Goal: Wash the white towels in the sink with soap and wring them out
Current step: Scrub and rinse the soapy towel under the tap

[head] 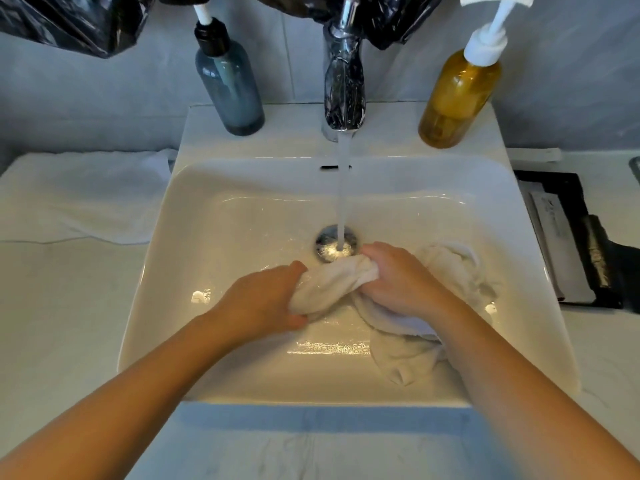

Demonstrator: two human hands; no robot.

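Head view: both bare forearms are reaching in over the near edge of the sink (242, 209).
Towel: a white towel (332, 285) is lying wet in the right half of the basin, one length pulled into a thick twisted roll between the hands. The rest is bunching in soft folds behind and under the right wrist and trailing toward the near right corner.
Left hand: the left hand (263, 303) is clenching the left end of the roll, fingers and thumb wrapping round it.
Right hand: the right hand (398, 282) is grasping the right end, knuckles up, fingers curling into the cloth.
Water: a stream (343, 202) is running from the chrome faucet (343, 77) onto the round metal drain (325, 244), just beyond the roll.
Basin: glossy white, rectangular with rounded corners, and glistening with water.
Bottles: a blue-grey pump bottle (232, 88) is standing on the sink's far left corner, and an amber pump bottle (457, 98) on the far right, both translucent cylinders.
Worktop: the pale marbled worktop (69, 323) is carrying a second white towel (79, 195), lying flat along the sink's left edge, and a black tray (571, 237) to its right.
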